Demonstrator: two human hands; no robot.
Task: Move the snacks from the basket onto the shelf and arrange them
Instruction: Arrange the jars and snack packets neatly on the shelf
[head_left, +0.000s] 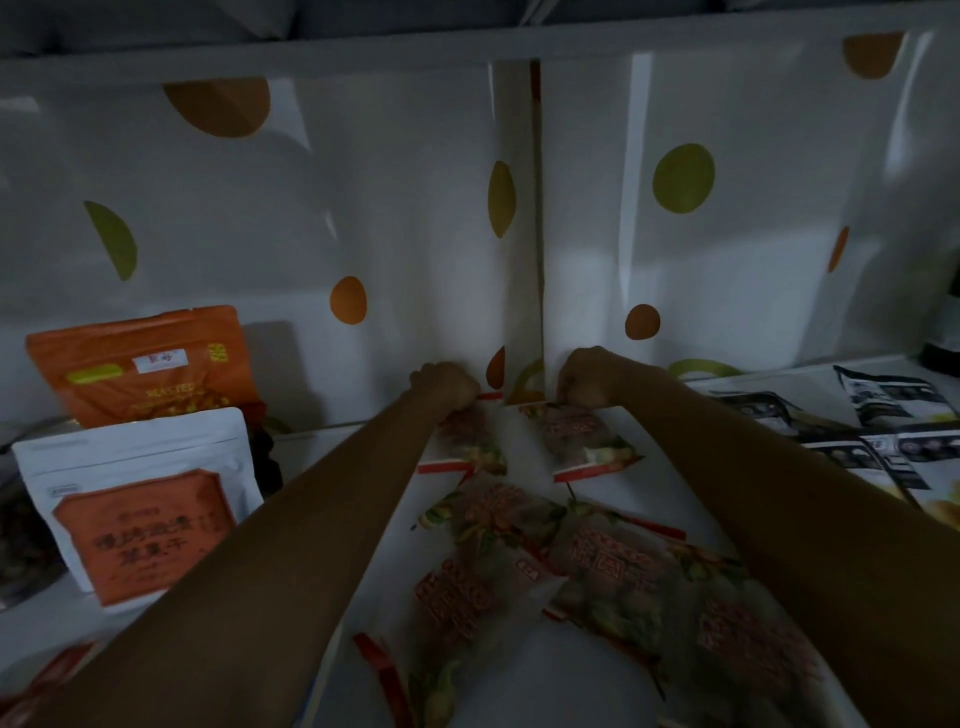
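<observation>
Both bare arms reach to the back of the smooth white shelf (311, 441). The left hand (447, 384) is curled tight, its fingers pinching the far edge of the left packet (470, 441). The right hand (587, 384), just beside it, is bunched the same way on the far edge of the right packet (582, 436).

Both packets are small, flat pillow sachets of crinkly film. Each has a reddish block of print, green leafy art at the corners and a red strip along each sealed end. They lie on the shelf side by side, a little apart, trailing back from the knuckles toward the person.

Behind the wrists, between the forearms, loose packets (613, 551) of the same kind lie overlapping in a heap.

Out past the left hand a glossy orange pouch (150, 369) stands upright. A matte white pouch (140, 514) with rounded corners and an orange label panel stands in front of it.

Out past the right hand, black-and-white packets (883, 415) lie flat, overlapping.

Beyond the knuckles rises the backing (415, 208), a shiny, creased white sheet dotted with orange and green. Its vertical seam runs down between the two hands. The light is dim, so the fine print is unreadable.
</observation>
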